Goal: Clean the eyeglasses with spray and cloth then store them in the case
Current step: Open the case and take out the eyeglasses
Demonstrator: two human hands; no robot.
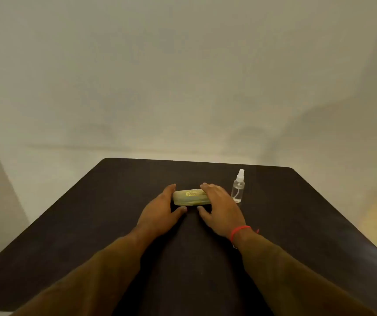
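A pale yellow-green eyeglass case [188, 197] with gold lettering lies closed on the dark table [114, 224], its long side across my view. My left hand [160, 212] cups its left end, fingers spread, thumb on the table in front of it. My right hand [219, 208] covers its right end, fingers over the top, thumb at the front. Both hands touch the case; whether they grip it I cannot tell. A small clear spray bottle [238, 187] with a white nozzle stands upright just right of my right hand. No eyeglasses or cloth are visible.
The table's far edge [196, 161] runs close behind the case and bottle, with a pale wall beyond. A red string bracelet [240, 231] circles my right wrist. Light flooring [374, 215] shows past the table's right edge.
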